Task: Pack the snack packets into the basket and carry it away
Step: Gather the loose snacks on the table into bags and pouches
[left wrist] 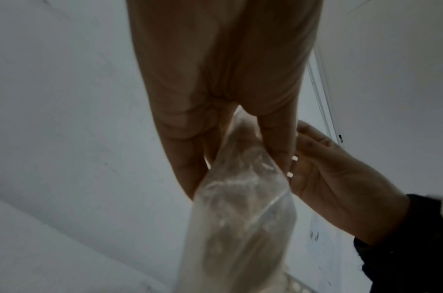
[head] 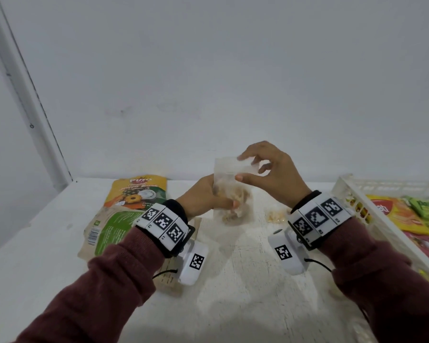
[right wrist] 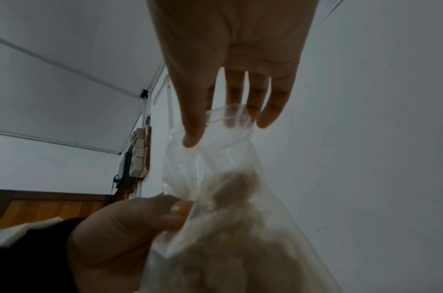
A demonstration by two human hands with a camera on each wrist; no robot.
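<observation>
A clear plastic bag with pale beige snack pieces hangs upright over the white table. My left hand grips its middle, thumb in front; my right hand pinches its top edge between thumb and fingers. The left wrist view shows the clear plastic bag running down from my fingers, with the other hand beside it. In the right wrist view my thumb and fingertips pinch the rim of the clear plastic bag. The white slatted basket stands at the right, holding orange, green and pink packets.
An orange and yellow pineapple biscuit pouch and a brown and green packet lie on the table at the left. A small clear packet of pale bits lies by my right wrist. A white wall rises behind the table.
</observation>
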